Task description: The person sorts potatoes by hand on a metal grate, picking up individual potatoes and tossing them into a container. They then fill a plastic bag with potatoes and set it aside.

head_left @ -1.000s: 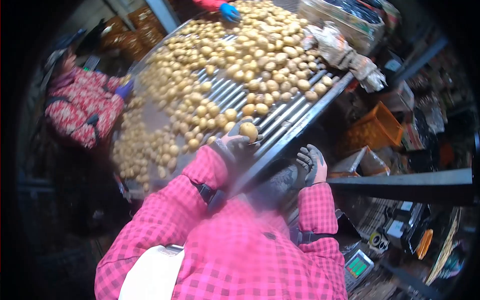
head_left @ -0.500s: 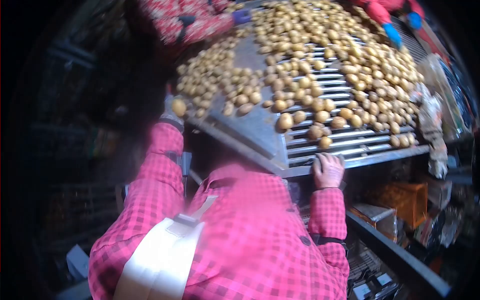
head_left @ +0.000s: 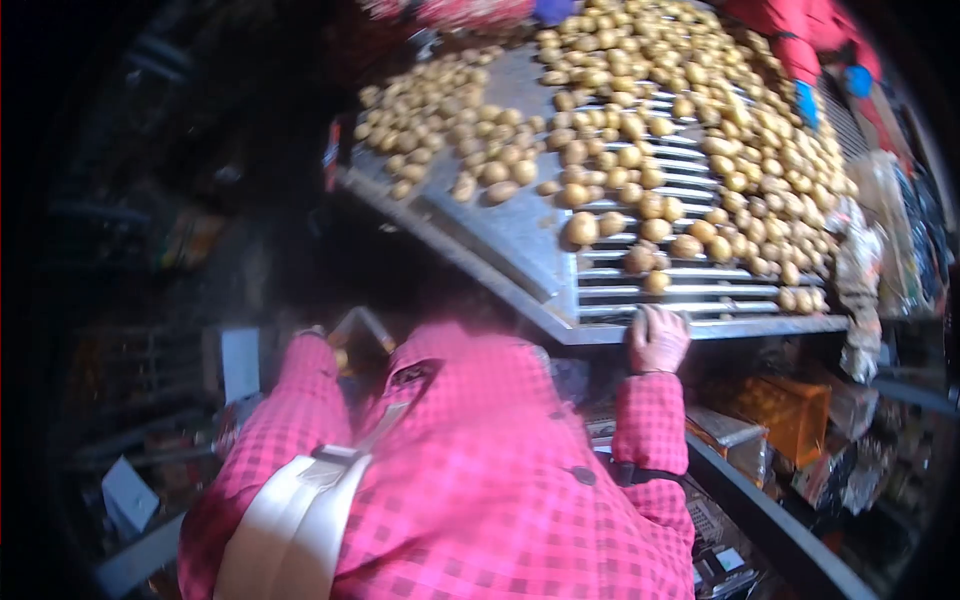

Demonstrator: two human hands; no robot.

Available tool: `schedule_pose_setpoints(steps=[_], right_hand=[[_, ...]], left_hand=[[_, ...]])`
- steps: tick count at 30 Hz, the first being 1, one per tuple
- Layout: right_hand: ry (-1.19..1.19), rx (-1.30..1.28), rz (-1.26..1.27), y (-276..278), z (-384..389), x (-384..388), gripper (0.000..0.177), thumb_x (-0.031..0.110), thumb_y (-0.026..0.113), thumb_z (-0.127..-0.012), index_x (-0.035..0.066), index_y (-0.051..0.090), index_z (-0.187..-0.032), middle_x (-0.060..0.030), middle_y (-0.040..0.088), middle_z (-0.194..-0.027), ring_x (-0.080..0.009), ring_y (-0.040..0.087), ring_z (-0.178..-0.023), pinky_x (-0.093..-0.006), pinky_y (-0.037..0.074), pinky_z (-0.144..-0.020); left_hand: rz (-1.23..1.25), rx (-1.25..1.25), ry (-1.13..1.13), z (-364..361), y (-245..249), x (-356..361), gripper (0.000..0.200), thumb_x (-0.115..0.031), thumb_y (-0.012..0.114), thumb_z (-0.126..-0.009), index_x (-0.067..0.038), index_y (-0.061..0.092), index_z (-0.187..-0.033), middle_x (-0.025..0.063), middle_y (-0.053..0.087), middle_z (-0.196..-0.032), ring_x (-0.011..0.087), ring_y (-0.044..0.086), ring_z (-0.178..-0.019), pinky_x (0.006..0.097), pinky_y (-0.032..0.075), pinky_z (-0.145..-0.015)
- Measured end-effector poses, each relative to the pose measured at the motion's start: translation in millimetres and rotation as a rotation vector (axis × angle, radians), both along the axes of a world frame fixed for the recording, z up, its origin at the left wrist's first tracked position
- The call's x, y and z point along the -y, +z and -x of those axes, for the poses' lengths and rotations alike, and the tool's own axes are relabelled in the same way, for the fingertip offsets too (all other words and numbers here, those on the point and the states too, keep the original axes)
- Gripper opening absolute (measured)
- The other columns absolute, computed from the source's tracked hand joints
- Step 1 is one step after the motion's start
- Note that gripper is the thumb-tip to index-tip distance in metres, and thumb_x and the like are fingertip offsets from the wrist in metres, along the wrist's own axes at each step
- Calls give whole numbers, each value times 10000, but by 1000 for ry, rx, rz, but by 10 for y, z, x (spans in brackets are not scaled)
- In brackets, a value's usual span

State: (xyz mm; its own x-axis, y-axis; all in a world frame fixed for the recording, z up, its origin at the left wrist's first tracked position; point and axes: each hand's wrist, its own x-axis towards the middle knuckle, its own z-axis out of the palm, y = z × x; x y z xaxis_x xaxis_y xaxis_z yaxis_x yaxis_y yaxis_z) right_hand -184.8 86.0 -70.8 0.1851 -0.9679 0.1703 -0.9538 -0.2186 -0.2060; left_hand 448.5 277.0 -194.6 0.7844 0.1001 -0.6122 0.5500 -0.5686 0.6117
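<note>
My right hand (head_left: pixel 658 338) is closed over the front metal rim (head_left: pixel 735 328) of a sorting table, its fingers curled onto the edge beside the bars. Lowered on the left, away from the table, my left hand (head_left: pixel 314 331) barely shows past its pink checked sleeve; its fingers are hidden. Many potatoes (head_left: pixel 582 228) lie on the metal bars (head_left: pixel 690 290) in front of my right hand. Smaller potatoes (head_left: pixel 430 120) are gathered on the flat metal plate (head_left: pixel 480 225) at the left.
Across the table, a person in red with blue gloves (head_left: pixel 807 103) reaches toward the potatoes. Another person's patterned sleeve (head_left: pixel 475 12) is at the top. An orange crate (head_left: pixel 790 415) stands below right, near a metal beam (head_left: pixel 780 510). White wrapping (head_left: pixel 858 290) hangs at the table's right corner.
My left hand has dropped from beside a potato at the table's left edge to low beside my body. The other person's patterned sleeve has shifted up in view. My right hand stays on the rim.
</note>
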Motion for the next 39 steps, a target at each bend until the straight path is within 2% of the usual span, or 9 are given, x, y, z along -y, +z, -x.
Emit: schedule_pose_setpoints(steps=[6, 13, 19, 21, 24, 27, 28, 32, 39], right_hand=[[18, 164, 53, 135, -62, -41, 173, 252, 564, -806, 131, 654, -891, -22, 630, -917, -218, 564, -937, -428, 305, -991], [10, 204, 32, 157, -57, -65, 172, 263, 566, -798, 136, 649, -880, -24, 629, -925, -223, 558, -955, -433, 296, -1009], [2, 250, -47, 393, -64, -108, 180, 233, 584, -815, 119, 658, -932, -22, 633, -955, -185, 559, -995, -416, 355, -978], [-351, 1388, -333, 513, -113, -178, 207, 218, 594, -843, 66, 664, -966, -31, 645, -913, -166, 556, -1003, -357, 437, -887], [-322, 2211, -580, 502, -56, -141, 554, 285, 606, -860, 78, 394, -1329, -91, 493, -1244, -192, 526, -1069, -397, 480, -810], [-455, 2294, -711, 598, -213, 18, 637, 348, 607, -853, 80, 311, -1349, -115, 458, -1256, -223, 558, -1000, -399, 504, -728], [-530, 2237, -742, 551, -239, 90, 593, 381, 607, -846, 89, 377, -1309, -128, 528, -1182, -253, 595, -939, -373, 512, -672], [-466, 2408, -736, 306, -197, 77, 352, 215, 629, -833, 40, 507, -1113, -126, 568, -992, -273, 603, -861, -372, 514, -648], [-525, 2255, -652, 511, -112, 181, 304, 81, 569, -735, 2, 537, -1027, -132, 582, -864, -276, 618, -808, -350, 535, -680]], left_hand=[[445, 925, -969, 855, 765, 2117, 359, 19, 530, -820, -43, 542, -1173, 125, 570, -1161, 203, 548, -1059, 323, 426, -920], [463, 794, -2186, 3640, 1701, 3012, 607, -191, 704, -692, -108, 476, -1249, 185, 461, -1232, 337, 467, -1143, 388, 385, -987], [335, 966, -2190, 4005, 1215, 3153, 586, -172, 746, -587, -83, 518, -1119, 168, 512, -1112, 360, 490, -1027, 422, 417, -895], [501, 729, -2092, 3949, 1236, 3172, 505, -126, 708, -627, -77, 546, -1102, 153, 555, -1062, 310, 543, -996, 391, 437, -893], [624, -124, -2087, 4083, 1940, 3074, 491, -113, 662, -726, -40, 518, -1189, 99, 563, -1149, 182, 517, -1087, 298, 404, -939], [936, 339, -2502, 4302, 2114, 3213, 409, -108, 597, -788, -26, 528, -1182, 100, 560, -1168, 175, 508, -1113, 291, 381, -966], [724, -21, -2238, 4445, 2085, 3304, 466, -137, 626, -761, -30, 512, -1200, 127, 546, -1186, 229, 506, -1129, 323, 376, -981], [687, 960, -2329, 4736, 1643, 3840, 573, -116, 628, -707, -140, 465, -1255, 113, 423, -1315, 323, 408, -1193, 422, 323, -1008], [375, 873, -2661, 5150, 1587, 4268, 434, -94, 572, -731, -172, 523, -1156, 121, 538, -1116, 315, 544, -1012, 399, 441, -871]])
